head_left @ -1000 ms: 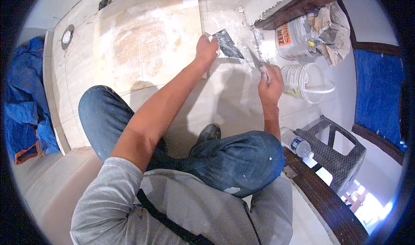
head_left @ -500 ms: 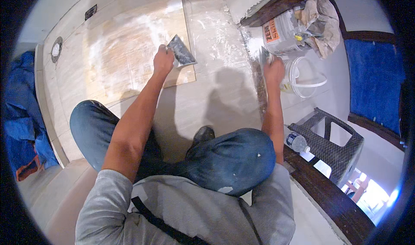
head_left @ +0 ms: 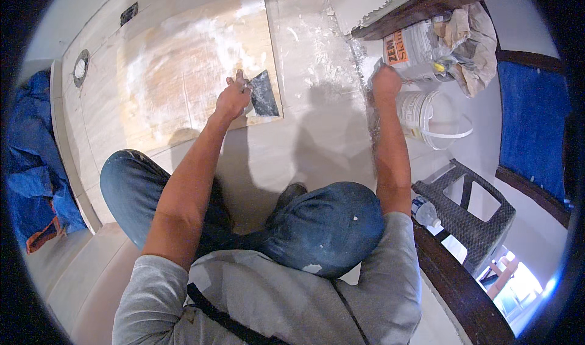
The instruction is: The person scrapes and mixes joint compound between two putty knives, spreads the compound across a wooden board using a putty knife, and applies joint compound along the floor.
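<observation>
My left hand (head_left: 233,99) is closed on a putty knife (head_left: 264,95), its index finger extended. The wide dark blade, smeared with white, is at the lower right corner of a plywood board (head_left: 164,77) streaked with white compound. At right, my right hand (head_left: 386,84) is closed at the dark, white-spattered strip along the floor's edge, near a printed sack (head_left: 414,45). A thin dark blade of a second putty knife (head_left: 377,67) shows beside its fingers; the grip is mostly hidden.
A white bucket (head_left: 420,116) lies on its side right of my right forearm. Nearer are a water bottle (head_left: 425,211) and a dark woven-pattern stool (head_left: 481,202). Crumpled brown paper (head_left: 478,40) tops the sack. A blue tarp (head_left: 36,162) hangs at far left.
My left hand has come slightly nearer, and its blade has turned and lowered onto the board's corner. My right hand has moved farther away, from beside the bucket toward the sack.
</observation>
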